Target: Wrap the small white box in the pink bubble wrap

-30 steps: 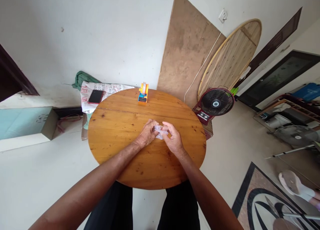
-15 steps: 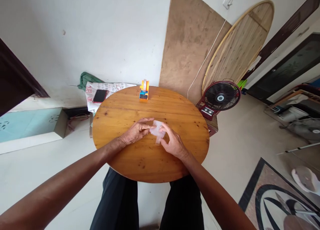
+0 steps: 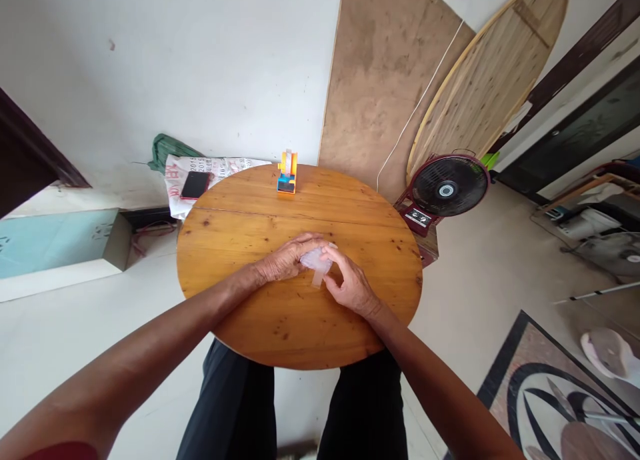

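Observation:
Over the middle of the wooden table (image 3: 280, 320), both hands hold a small whitish, see-through piece (image 3: 316, 260) whose exact kind I cannot make out. A strip of clear tape (image 3: 317, 279) sticks out from its lower edge toward me. My left hand (image 3: 295, 257) is curled round the piece's left and far side, fingers closed on it. On the right side, my right hand (image 3: 350, 283) grips it with the index finger on top and the thumb low near the tape strip. An orange and blue tape dispenser (image 3: 287, 173) stands at the table's far edge.
A dark phone (image 3: 195, 185) lies on a printed white sack (image 3: 175, 167) beyond the table's left edge. To the right stands a dark red fan (image 3: 447, 188). A round wooden board (image 3: 485, 80) leans on the wall behind it.
My left hand has moved slightly right and its fingers have closed over the far side of the whitish piece. The right hand stays on it. The view has shifted slightly.

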A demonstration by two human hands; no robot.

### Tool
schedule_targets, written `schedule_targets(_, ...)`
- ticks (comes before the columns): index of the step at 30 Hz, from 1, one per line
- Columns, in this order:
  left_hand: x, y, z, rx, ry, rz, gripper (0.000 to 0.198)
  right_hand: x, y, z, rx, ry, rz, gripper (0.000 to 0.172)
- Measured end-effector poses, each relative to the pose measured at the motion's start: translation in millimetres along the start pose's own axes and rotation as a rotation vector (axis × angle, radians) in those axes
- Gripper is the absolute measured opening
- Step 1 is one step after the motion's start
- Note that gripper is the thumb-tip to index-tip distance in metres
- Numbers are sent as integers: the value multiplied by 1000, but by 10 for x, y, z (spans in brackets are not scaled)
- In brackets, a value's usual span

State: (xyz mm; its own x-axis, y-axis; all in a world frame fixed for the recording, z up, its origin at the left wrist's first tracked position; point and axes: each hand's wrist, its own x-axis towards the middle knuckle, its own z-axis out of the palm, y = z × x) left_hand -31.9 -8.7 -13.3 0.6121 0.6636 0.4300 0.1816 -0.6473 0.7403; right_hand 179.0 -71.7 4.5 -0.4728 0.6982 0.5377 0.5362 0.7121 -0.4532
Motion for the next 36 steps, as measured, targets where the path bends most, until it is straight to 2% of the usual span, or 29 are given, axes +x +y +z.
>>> schedule_targets(4, 98, 21, 39, -203, 73, -127, 55, 86, 51, -43, 141, 25, 53, 74)
schedule_targets(9, 298, 198, -75, -543, 114, -565, 44, 402, 257, -112, 437, 32, 183, 86)
schedule_targets(13, 442, 198, -70, -599, 192, -799, 49, 652, 487, -102, 656, -20, 395, 87)
schedule_targets(15, 445, 175, -59, -541, 206, -793, 58, 708, 568, -66, 725, 6, 513, 82)
schedule_targets(18, 386, 175, -66, -494, 194, -629, 60, 703, 615, 6, 799, 75, 598, 75)
schedule_targets(21, 331, 203, -72, -662, 124, -518, 55, 658, 584, 44, 849, 78, 606, 75)
schedule_targets(23, 316, 207, -55, -781, 107, -517, 59, 635, 550, 30, 862, 66, 600, 73)
schedule_targets(27, 313, 181, -3, -877, 185, -546, 59, 619, 526, -46, 834, 85, 579, 64)
schedule_targets(33, 322, 221, 14, -897, 223, -531, 57, 621, 534, -89, 824, 165, 536, 60)
schedule_targets(36, 325, 252, 29, -866, 225, -532, 56, 630, 518, -86, 731, 227, 517, 56)
